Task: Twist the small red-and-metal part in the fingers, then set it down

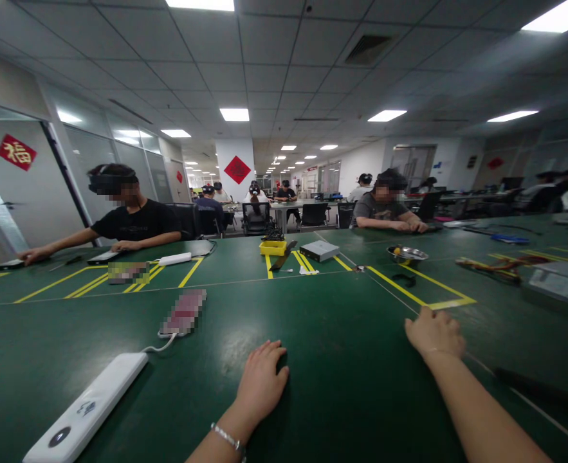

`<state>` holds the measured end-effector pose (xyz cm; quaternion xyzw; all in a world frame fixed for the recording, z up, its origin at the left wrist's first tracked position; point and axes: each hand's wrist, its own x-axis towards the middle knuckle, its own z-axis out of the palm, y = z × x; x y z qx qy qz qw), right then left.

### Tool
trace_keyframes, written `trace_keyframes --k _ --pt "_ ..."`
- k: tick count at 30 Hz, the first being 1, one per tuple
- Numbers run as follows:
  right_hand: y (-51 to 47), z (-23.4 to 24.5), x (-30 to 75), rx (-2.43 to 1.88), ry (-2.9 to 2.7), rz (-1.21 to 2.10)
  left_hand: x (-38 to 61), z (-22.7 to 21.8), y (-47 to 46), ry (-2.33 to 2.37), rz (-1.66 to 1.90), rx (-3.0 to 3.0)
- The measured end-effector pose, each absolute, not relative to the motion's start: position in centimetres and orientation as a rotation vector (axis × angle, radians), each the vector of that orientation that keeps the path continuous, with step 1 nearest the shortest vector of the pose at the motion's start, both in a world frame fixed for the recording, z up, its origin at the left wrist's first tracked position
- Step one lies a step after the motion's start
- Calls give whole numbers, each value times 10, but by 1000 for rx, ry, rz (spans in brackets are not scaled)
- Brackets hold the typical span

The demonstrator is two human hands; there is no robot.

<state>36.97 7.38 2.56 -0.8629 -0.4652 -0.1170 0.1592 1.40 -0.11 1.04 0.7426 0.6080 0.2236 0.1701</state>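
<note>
My left hand (260, 379) lies palm down on the dark green table (341, 360), fingers loosely together and stretched forward, holding nothing. A bracelet circles its wrist. My right hand (435, 333) rests on the table further right, its fingers curled under and hidden from view; I cannot make out whether anything is in it. A white power bank (88, 408) lies to the left of my left hand, wired by a white cable to a phone (184, 313).
Yellow tape lines mark the table. Further back stand a yellow bin (273, 246), a grey box (319, 250), a metal bowl (407, 254) and cables (491, 265). A person in black sits at the left (129, 222), another at the right (384, 209). More people work behind.
</note>
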Motion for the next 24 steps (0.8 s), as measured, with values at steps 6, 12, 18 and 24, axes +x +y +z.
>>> trace_keyframes --k 6,12,18,24 --pt "75 16 401 -2537 -1330 -1 14 10 -2 1734 641 2105" --pt "79 15 405 -2480 -1398 22 15 14 -3 1728 630 2101" --pt "80 11 407 -2457 -1394 -14 14 13 -2 1713 642 2093" --pt "78 12 409 -2476 -1396 -53 13 11 -2 1719 633 2102"
